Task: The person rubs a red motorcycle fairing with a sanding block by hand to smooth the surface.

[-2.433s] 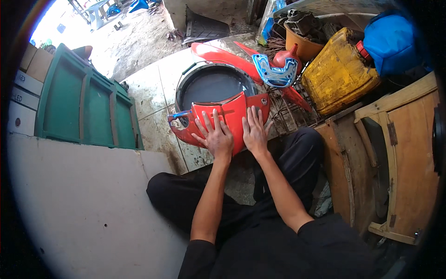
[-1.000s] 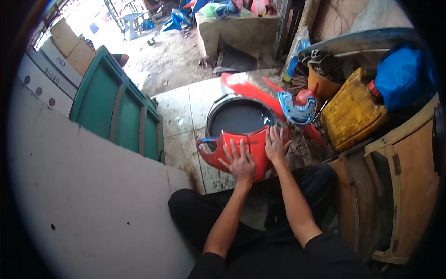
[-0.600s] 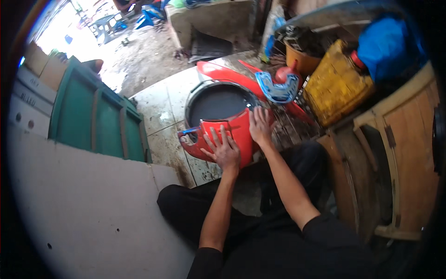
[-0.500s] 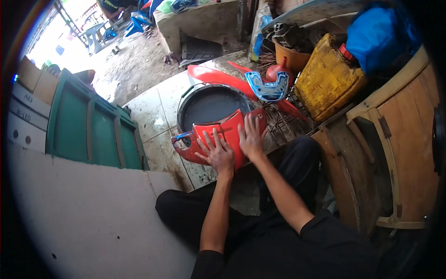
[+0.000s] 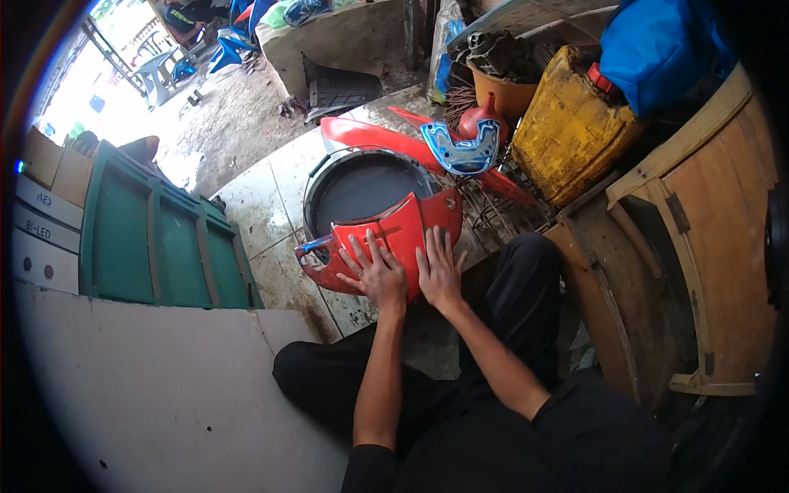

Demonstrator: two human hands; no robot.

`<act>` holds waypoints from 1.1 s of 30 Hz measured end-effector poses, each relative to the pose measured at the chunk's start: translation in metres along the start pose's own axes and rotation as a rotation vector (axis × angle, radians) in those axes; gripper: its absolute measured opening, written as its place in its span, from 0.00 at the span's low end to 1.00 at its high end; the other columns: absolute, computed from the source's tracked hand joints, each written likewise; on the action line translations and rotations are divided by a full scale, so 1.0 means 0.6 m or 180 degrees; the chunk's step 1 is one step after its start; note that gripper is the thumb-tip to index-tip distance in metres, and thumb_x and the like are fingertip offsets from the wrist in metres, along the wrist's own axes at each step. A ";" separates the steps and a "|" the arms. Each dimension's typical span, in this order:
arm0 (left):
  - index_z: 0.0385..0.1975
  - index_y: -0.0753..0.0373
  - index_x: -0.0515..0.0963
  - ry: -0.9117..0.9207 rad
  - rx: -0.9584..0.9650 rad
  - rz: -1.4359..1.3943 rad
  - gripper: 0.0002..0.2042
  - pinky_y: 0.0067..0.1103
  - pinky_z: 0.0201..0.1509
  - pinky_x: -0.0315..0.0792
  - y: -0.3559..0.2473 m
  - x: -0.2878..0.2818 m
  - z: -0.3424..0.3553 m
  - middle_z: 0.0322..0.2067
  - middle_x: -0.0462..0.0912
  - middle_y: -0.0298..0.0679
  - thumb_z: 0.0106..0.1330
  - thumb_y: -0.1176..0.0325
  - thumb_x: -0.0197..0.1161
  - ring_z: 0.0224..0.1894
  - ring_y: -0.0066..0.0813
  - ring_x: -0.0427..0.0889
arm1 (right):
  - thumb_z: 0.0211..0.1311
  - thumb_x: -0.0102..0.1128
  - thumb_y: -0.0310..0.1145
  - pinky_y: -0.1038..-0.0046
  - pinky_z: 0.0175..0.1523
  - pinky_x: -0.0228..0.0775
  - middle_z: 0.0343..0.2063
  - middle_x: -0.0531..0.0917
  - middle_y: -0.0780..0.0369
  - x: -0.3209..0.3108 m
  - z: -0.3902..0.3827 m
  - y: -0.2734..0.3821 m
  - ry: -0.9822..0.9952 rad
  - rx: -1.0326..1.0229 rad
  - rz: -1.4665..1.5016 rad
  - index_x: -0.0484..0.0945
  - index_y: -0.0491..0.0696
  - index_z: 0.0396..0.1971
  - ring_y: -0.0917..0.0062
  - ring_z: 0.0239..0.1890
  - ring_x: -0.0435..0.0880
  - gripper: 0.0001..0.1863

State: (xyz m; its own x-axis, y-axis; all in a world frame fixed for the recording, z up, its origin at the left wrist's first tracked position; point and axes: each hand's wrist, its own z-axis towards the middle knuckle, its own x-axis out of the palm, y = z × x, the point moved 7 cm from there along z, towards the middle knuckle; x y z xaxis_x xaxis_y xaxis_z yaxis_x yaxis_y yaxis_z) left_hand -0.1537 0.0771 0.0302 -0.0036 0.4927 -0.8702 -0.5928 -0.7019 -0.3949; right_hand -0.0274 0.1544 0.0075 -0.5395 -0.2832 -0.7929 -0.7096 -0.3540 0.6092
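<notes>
A red plastic motorcycle body panel point(image 5: 399, 226), with a bluish patch at its left end, rests tilted against the near rim of a round black basin point(image 5: 309, 191) of dark liquid. My left hand point(image 5: 380, 275) lies on the panel's left-middle part, fingers spread. Beside it, my right hand point(image 5: 440, 275) is laid flat on the panel's right part, fingers stretched out. Whether anything is under either palm is hidden. Behind the basin are a long red panel point(image 5: 374, 138) and a blue-and-silver curved part point(image 5: 468, 149).
A red funnel-like vessel point(image 5: 481, 123), an orange bucket point(image 5: 501, 86) and a dirty yellow jerrycan point(image 5: 567, 127) stand at the far right. A green slatted frame point(image 5: 123, 230) and a white board point(image 5: 164, 370) are on the left. Wooden panels point(image 5: 715, 246) lean at the right.
My right hand has slid down the red panel toward me. My left hand stays spread on it, nearly in place. The whole view has shifted slightly.
</notes>
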 end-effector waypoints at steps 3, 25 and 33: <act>0.70 0.47 0.67 0.0003 0.0037 -0.0041 0.24 0.65 0.71 0.37 -0.008 -0.002 0.002 0.74 0.57 0.43 0.75 0.56 0.46 0.77 0.54 0.46 | 0.76 0.34 0.56 0.34 0.73 0.30 0.75 0.56 0.58 -0.012 0.007 -0.013 -0.0210 0.0043 -0.0143 0.55 0.49 0.74 0.58 0.78 0.46 0.36; 0.71 0.47 0.65 0.0060 0.0049 -0.0111 0.24 0.65 0.71 0.36 -0.025 0.005 -0.002 0.74 0.58 0.42 0.76 0.57 0.45 0.77 0.54 0.46 | 0.76 0.36 0.55 0.34 0.73 0.30 0.74 0.59 0.55 -0.028 0.103 0.002 -0.0291 -0.0423 -0.0031 0.59 0.43 0.72 0.62 0.77 0.50 0.36; 0.70 0.47 0.66 0.0085 0.0053 -0.0116 0.24 0.65 0.71 0.36 -0.027 0.004 -0.004 0.74 0.57 0.43 0.76 0.56 0.45 0.77 0.54 0.46 | 0.76 0.37 0.56 0.31 0.72 0.28 0.74 0.58 0.55 -0.036 0.095 -0.008 -0.0443 -0.0234 -0.0193 0.59 0.44 0.72 0.62 0.78 0.49 0.36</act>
State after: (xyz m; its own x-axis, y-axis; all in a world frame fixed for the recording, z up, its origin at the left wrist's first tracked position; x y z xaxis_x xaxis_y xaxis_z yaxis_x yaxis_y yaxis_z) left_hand -0.1424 0.0882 0.0340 0.0396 0.5036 -0.8630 -0.6054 -0.6750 -0.4217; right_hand -0.0384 0.2132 0.0209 -0.5580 -0.1350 -0.8188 -0.7103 -0.4325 0.5554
